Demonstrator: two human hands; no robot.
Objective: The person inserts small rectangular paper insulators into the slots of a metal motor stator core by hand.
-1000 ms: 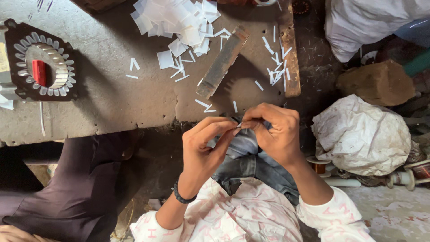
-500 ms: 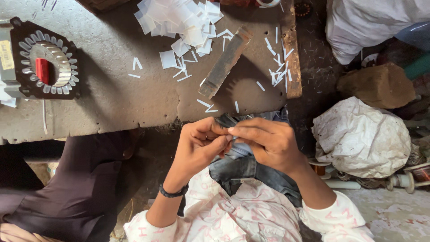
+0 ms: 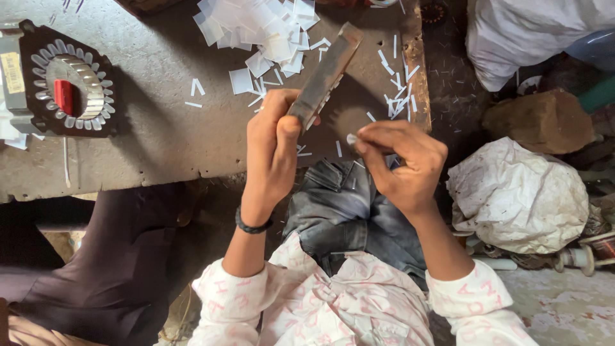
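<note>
Two hands: both belong to the seated person and are raised over the near edge of the desk (image 3: 160, 147).
Left hand (image 3: 272, 150): curled shut around the lower end of a flat metal bar (image 3: 325, 74), thumb pressed along its face; a dark band sits on the wrist.
Metal bar: long, narrow and grey, tilted up and away from the left hand toward the paper pile, its far end above the desk.
Right hand (image 3: 403, 160): fingers drawn together, thumb and forefinger pinching a small white paper slip (image 3: 352, 138); the other fingers are curled under.
Paper slip: held just beside the lower end of the bar; whether it touches the bar I cannot tell.
Paper pile (image 3: 262, 29): a loose heap of white cut squares at the far edge of the desk, close to the top of the bar.
Scraps (image 3: 397, 96): thin white strips scattered across the desk to the right of the bar, with a few more lying apart to its left.
Motor core (image 3: 67, 86): a dark square block with a ring of pale metal teeth and a red piece in its centre, at the left end of the desk, well apart from the hands.
Lap: grey jeans (image 3: 346, 211) and a pale patterned shirt below the hands.
Right side: a lumpy white sack (image 3: 519, 198) on the floor, with a brown block (image 3: 541, 122) beyond it.
Left side: dark cloth (image 3: 115, 269) under the desk edge.
</note>
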